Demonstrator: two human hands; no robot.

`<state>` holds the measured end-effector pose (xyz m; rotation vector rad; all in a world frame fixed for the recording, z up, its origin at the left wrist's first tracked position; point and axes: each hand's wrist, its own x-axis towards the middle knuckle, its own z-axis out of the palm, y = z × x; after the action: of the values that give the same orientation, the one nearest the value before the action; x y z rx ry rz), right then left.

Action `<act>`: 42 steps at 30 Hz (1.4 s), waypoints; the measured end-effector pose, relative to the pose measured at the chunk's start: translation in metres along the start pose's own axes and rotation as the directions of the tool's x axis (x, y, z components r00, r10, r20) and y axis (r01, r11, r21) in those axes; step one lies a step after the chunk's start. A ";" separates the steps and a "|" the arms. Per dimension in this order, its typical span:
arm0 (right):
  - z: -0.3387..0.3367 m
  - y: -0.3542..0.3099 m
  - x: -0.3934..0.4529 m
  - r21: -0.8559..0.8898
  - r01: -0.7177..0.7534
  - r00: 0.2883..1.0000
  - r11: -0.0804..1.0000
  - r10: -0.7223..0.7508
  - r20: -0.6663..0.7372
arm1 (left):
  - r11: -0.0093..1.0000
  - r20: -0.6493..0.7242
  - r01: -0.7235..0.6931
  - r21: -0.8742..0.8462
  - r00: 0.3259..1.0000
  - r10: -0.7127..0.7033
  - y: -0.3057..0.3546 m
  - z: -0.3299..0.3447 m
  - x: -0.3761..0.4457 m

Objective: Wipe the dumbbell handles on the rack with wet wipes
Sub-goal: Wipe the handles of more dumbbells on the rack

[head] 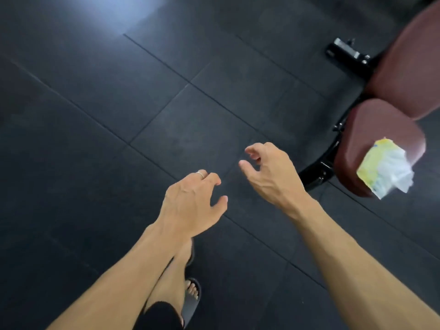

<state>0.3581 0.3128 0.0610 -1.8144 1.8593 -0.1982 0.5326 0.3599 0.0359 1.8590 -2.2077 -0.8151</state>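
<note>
A yellow pack of wet wipes [383,171] lies on the near end of a maroon bench seat [378,129], with a white wipe sticking out of its opening. My right hand [269,172] hovers over the floor to the left of the pack, fingers loosely curled and apart, holding nothing. My left hand [190,201], a ring on one finger, hangs lower and further left, also empty with fingers spread. No dumbbells or rack are in view.
Dark rubber floor tiles [119,103] fill most of the view. The bench's black metal frame [319,172] and foot [345,52] stand on the right, with a maroon backrest pad [414,67] above. My sandalled foot [190,294] is below my left arm.
</note>
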 end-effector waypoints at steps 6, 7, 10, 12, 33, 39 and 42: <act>-0.058 0.133 0.003 0.046 -0.188 0.979 0.981 0.191 -0.077 | 0.987 0.134 -0.163 -0.009 0.978 0.163 0.110 0.060 0.079; -0.066 0.155 0.006 0.060 -0.214 0.972 0.975 0.219 -0.085 | 0.985 0.145 -0.173 -0.011 0.974 0.173 0.127 0.070 0.093; -0.090 0.218 0.013 0.092 -0.295 0.951 0.951 0.301 -0.065 | 0.982 0.178 -0.185 -0.033 0.966 0.188 0.182 0.103 0.131; -0.105 0.257 0.017 0.125 -0.342 0.932 0.931 0.353 -0.082 | 0.973 0.212 -0.228 -0.037 0.950 0.231 0.221 0.124 0.154; -0.153 0.508 0.059 -0.027 0.176 0.984 0.984 -0.176 -0.002 | 0.998 -0.108 0.011 0.055 0.994 -0.005 0.404 0.289 0.207; -0.180 0.494 0.063 0.200 0.130 0.987 0.971 -0.147 0.069 | 0.933 -0.195 0.153 -0.326 0.955 -0.225 0.413 0.269 0.207; -0.196 0.467 0.059 0.368 0.003 0.983 0.930 -0.071 0.171 | 0.652 -0.067 0.306 -0.694 0.874 -0.482 0.409 0.242 0.198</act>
<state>-0.1438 0.2466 -0.0013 -1.5539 1.5430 -0.3565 0.0261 0.2833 -0.0151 1.9116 -1.1081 -1.1698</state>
